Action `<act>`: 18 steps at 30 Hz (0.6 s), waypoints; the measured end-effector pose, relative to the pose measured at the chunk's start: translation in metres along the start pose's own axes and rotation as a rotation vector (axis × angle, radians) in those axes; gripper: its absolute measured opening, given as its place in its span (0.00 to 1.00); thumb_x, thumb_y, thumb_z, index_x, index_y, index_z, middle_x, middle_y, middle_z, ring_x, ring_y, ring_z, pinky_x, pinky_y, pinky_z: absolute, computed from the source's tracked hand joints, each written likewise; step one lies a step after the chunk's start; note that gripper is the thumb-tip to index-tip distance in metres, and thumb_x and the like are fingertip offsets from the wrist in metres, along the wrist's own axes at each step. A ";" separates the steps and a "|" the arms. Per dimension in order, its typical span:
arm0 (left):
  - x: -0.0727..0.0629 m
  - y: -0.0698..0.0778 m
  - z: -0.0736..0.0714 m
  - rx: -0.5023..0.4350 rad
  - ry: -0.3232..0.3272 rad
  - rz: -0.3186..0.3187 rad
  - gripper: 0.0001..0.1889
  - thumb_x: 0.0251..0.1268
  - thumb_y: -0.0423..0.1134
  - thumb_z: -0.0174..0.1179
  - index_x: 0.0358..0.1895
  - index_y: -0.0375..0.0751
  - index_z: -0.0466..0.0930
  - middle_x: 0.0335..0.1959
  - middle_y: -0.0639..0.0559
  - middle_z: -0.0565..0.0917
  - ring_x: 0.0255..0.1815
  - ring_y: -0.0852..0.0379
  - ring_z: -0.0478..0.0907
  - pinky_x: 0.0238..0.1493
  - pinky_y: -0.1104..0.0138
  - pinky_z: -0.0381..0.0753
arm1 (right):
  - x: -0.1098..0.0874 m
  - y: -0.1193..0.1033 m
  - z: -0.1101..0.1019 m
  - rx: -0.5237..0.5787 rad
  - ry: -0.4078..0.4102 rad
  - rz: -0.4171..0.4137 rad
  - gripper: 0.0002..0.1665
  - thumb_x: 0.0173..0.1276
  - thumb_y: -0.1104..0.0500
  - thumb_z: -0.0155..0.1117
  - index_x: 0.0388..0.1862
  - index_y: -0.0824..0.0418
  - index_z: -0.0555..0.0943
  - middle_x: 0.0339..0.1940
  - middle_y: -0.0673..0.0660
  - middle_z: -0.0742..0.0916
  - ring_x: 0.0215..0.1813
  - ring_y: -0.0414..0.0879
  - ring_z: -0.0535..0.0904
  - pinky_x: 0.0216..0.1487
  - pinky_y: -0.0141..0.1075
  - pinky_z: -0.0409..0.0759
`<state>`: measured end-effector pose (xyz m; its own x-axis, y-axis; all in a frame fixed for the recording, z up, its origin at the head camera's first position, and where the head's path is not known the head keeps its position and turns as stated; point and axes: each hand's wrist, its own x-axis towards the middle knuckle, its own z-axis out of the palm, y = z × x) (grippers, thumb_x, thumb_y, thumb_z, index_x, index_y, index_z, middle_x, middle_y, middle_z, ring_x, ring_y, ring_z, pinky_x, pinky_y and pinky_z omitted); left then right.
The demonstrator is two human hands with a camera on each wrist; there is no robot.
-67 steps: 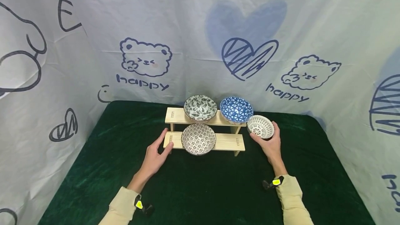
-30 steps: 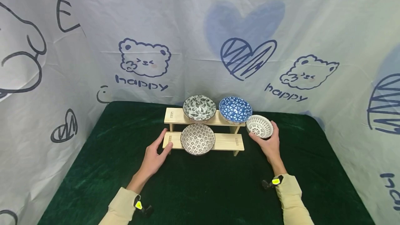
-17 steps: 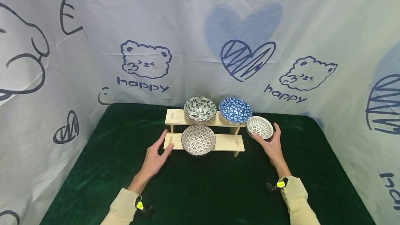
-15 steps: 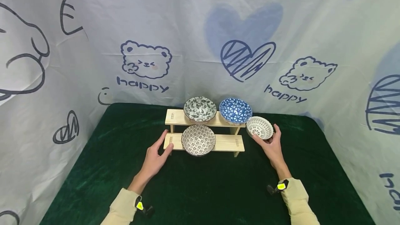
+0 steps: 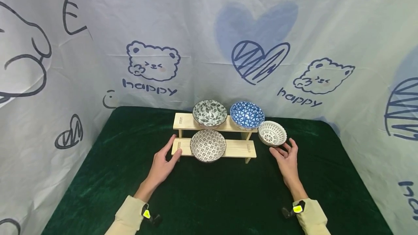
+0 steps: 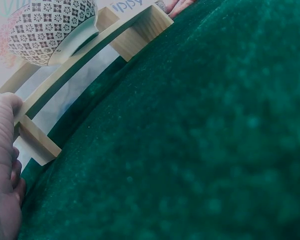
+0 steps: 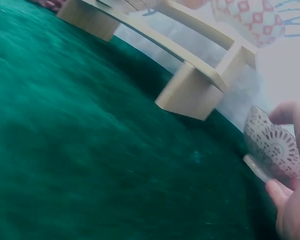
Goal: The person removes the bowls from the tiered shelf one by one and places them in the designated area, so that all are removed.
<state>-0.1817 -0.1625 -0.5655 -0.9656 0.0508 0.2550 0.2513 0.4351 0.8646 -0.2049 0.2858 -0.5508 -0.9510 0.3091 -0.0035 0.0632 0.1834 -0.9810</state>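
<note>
A two-tier wooden stand [image 5: 236, 148] is in the head view's middle. My left hand [image 5: 160, 166] holds the left end of its lower shelf, thumb in front and fingers behind. In the left wrist view the thumb [image 6: 9, 102] lies against the shelf end. A small white bowl with dark streaks [image 5: 272, 133] sits on the green cloth, right of the stand. My right hand [image 5: 288, 160] is just at its near right side, fingers loosely bent and not gripping it. In the right wrist view the thumb [image 7: 278, 194] is near the white bowl's foot [image 7: 257, 168].
On the upper shelf sit a bowl with a dark leaf pattern [image 5: 210, 113] and a blue-and-white bowl [image 5: 247, 115]. A brown-patterned bowl [image 5: 208, 145] sits on the lower shelf. Green cloth [image 5: 209, 198] covers the table. A printed curtain [image 5: 202, 28] hangs behind and at both sides.
My right hand has let go of the small white bowl and drawn back toward me. The bowl stays beside the stand. My left hand keeps its place on the stand.
</note>
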 end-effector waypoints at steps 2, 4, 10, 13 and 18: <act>0.000 -0.001 0.000 -0.001 0.000 0.003 0.36 0.80 0.50 0.58 0.83 0.41 0.58 0.82 0.47 0.63 0.81 0.44 0.61 0.79 0.41 0.59 | -0.008 0.000 0.002 0.014 0.023 -0.017 0.55 0.74 0.60 0.69 0.85 0.57 0.43 0.79 0.66 0.66 0.70 0.56 0.72 0.50 0.14 0.74; 0.000 -0.001 0.000 -0.002 0.002 0.008 0.36 0.80 0.49 0.59 0.83 0.41 0.58 0.82 0.48 0.63 0.81 0.44 0.61 0.79 0.41 0.59 | -0.015 -0.001 0.005 0.044 0.045 -0.039 0.50 0.74 0.64 0.67 0.84 0.61 0.47 0.76 0.67 0.69 0.68 0.56 0.72 0.51 0.15 0.74; 0.000 0.000 0.000 -0.002 0.003 0.015 0.36 0.80 0.49 0.59 0.83 0.41 0.58 0.82 0.48 0.63 0.81 0.44 0.62 0.79 0.41 0.59 | -0.037 -0.003 0.011 0.047 0.106 -0.120 0.34 0.75 0.67 0.64 0.78 0.64 0.66 0.70 0.64 0.78 0.68 0.52 0.75 0.58 0.16 0.74; 0.000 0.001 0.000 -0.005 0.001 0.013 0.36 0.80 0.49 0.59 0.83 0.40 0.58 0.82 0.48 0.63 0.81 0.44 0.61 0.79 0.41 0.59 | -0.044 -0.006 0.013 0.044 0.107 -0.166 0.30 0.76 0.68 0.62 0.75 0.65 0.71 0.70 0.63 0.81 0.69 0.51 0.77 0.61 0.17 0.74; 0.000 0.002 0.000 -0.001 -0.001 0.012 0.36 0.80 0.49 0.59 0.83 0.41 0.58 0.82 0.47 0.63 0.81 0.44 0.61 0.80 0.41 0.59 | -0.052 -0.016 0.020 0.047 0.055 -0.217 0.28 0.76 0.71 0.61 0.74 0.67 0.73 0.70 0.64 0.81 0.69 0.52 0.78 0.63 0.20 0.75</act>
<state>-0.1814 -0.1621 -0.5638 -0.9626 0.0571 0.2647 0.2628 0.4334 0.8620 -0.1620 0.2483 -0.5389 -0.9229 0.3176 0.2179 -0.1565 0.2077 -0.9656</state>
